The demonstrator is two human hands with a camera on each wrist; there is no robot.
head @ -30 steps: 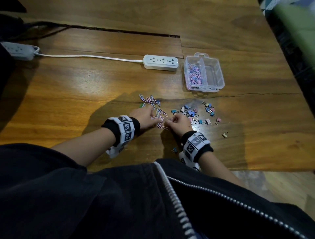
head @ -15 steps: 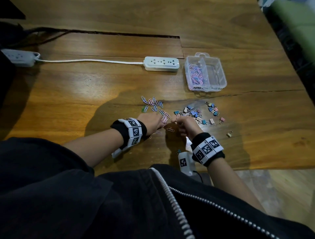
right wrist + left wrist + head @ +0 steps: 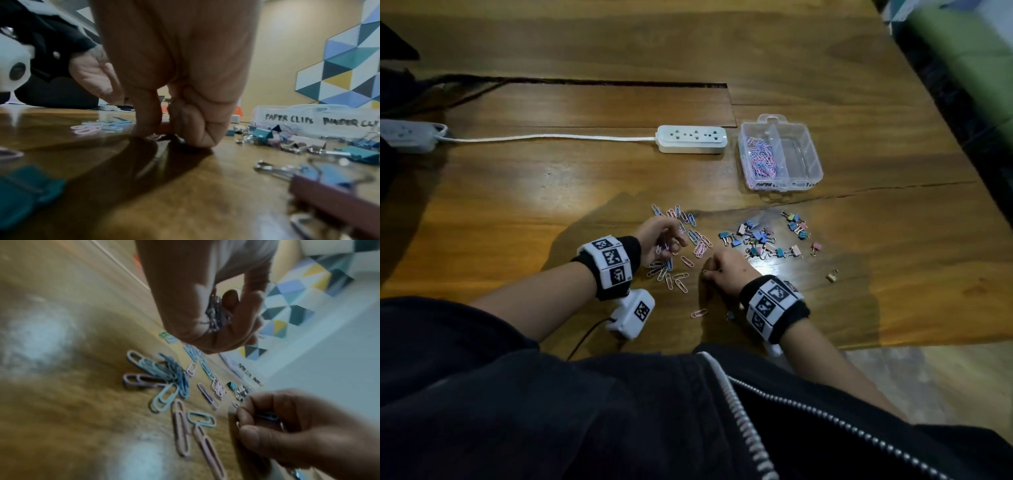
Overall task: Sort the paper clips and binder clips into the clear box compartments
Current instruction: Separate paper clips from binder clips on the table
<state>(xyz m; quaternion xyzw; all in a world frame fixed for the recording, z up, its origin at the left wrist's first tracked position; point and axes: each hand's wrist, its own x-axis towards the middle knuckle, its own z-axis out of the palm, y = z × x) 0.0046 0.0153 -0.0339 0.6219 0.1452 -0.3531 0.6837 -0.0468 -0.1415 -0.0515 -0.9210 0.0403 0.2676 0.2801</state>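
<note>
The clear box (image 3: 812,156) stands at the back right, with pink and blue paper clips (image 3: 759,158) in its left compartment; its labels read PAPER CLIPS and BINDER CLIPS on the box front (image 3: 308,121). Loose paper clips (image 3: 674,275) lie between my hands, more of them (image 3: 164,371) under my left palm. A pile of binder clips (image 3: 762,240) sits to the right. My left hand (image 3: 671,245) holds a bunch of paper clips (image 3: 218,313) just above the table. My right hand (image 3: 709,272) pinches a dark blue paper clip (image 3: 267,416) against the wood.
A white power strip (image 3: 690,138) with its cable lies left of the box, another strip (image 3: 407,135) at the far left. One gold binder clip (image 3: 832,275) lies alone at the right. A stray pink clip (image 3: 698,312) and the table's front edge are near my body.
My hands have drawn slightly apart. The left hand has lifted a little with its bunch of clips, and the right hand has come nearer to me onto a single clip.
</note>
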